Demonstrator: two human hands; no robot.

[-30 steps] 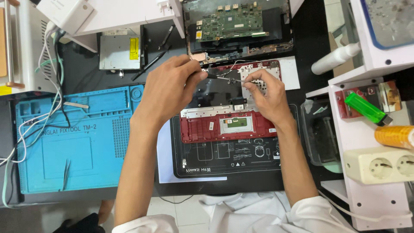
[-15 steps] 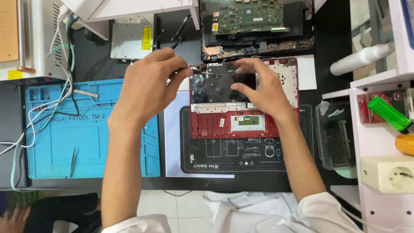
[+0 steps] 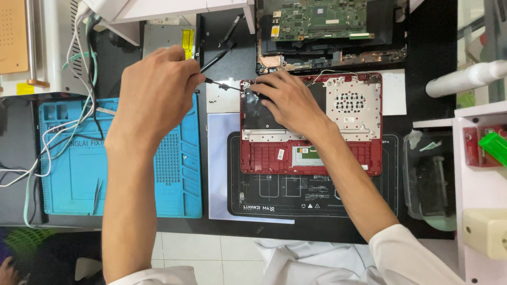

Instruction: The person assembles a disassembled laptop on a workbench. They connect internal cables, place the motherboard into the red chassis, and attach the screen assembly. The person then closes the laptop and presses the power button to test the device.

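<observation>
A red laptop shell (image 3: pixel 338 155) lies opened, inside up, on a black work mat (image 3: pixel 311 198). My left hand (image 3: pixel 156 95) grips a thin screwdriver (image 3: pixel 224 84) whose tip points at the shell's top left corner. My right hand (image 3: pixel 288 100) presses flat on the dark panel in the shell's left half, fingers near that same corner. The shell's right half shows a grey metal plate with holes (image 3: pixel 351 103).
A green circuit board in a black case (image 3: pixel 322 24) lies beyond the shell. A blue silicone mat (image 3: pixel 79 169) with tweezers (image 3: pixel 97 192) sits left, with white cables (image 3: pixel 58 137) over it. A clear plastic tub (image 3: pixel 430 179) and white shelves (image 3: pixel 478 190) stand right.
The view has shifted, so the shell sits further right. My left hand drew back to the left and its screwdriver now points at the shell's corner. My right hand moved onto the left half.
</observation>
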